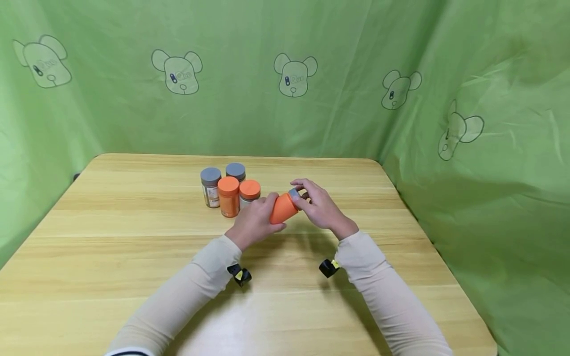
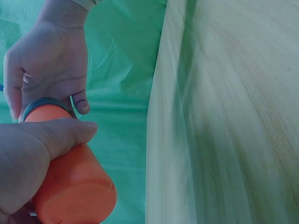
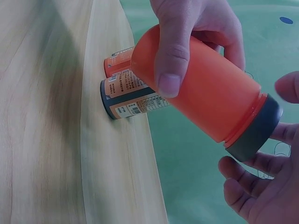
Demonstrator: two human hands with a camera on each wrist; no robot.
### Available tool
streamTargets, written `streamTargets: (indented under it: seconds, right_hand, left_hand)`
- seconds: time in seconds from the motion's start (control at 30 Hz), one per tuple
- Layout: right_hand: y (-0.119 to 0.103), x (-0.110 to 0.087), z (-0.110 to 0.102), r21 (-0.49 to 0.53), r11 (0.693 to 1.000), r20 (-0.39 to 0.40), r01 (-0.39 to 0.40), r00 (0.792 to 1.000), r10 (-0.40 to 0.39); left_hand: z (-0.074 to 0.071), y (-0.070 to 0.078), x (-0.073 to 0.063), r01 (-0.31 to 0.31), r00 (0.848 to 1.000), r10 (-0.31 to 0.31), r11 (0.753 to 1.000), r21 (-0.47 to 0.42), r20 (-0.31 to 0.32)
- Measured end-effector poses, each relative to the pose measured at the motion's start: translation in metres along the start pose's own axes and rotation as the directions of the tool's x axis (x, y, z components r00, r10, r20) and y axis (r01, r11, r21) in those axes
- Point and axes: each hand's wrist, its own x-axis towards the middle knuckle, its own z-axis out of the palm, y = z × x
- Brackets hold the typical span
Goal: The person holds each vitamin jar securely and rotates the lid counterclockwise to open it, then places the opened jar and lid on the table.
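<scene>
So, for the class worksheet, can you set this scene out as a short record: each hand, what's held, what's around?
held: orange bottle, tilted, above the wooden table
closure: grey lid, on the bottle
left hand: grips the bottle's body
right hand: at the lid, firmness of grip unclear
nearby: two grey-lidded jars, two orange-lidded jars
backdrop: green curtain

Back grey-lidded jar (image 1: 235,170) is mostly hidden behind the orange jar (image 1: 229,199), and the left hand (image 1: 254,220) covers the bottom of the rightmost jar (image 1: 250,189). Right wrist view: the left fingers (image 3: 232,44) vanish behind the orange bottle (image 3: 210,93), right hand (image 3: 275,186) gets cropped. Label (image 1: 213,196) text in the head view's way too tiny.
</scene>
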Motion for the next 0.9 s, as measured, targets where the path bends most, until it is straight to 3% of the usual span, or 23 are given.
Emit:
streamTargets:
  seconds: [0.37,0.9]
  right_hand:
    - [0.0015,0.0013,0.0026,-0.110,0.992,-0.028,-0.056,0.998,0.053]
    - [-0.0013,-0.0004,0.0012,0.001,1.000,0.021,-0.029,0.999,0.029]
  left_hand:
    - [-0.0005,0.0008,0.0002,0.017,1.000,-0.017,1.000,0.025,0.022]
    - [0.0000,-0.0006,0.0002,0.005,1.000,-0.005,1.000,0.009,0.009]
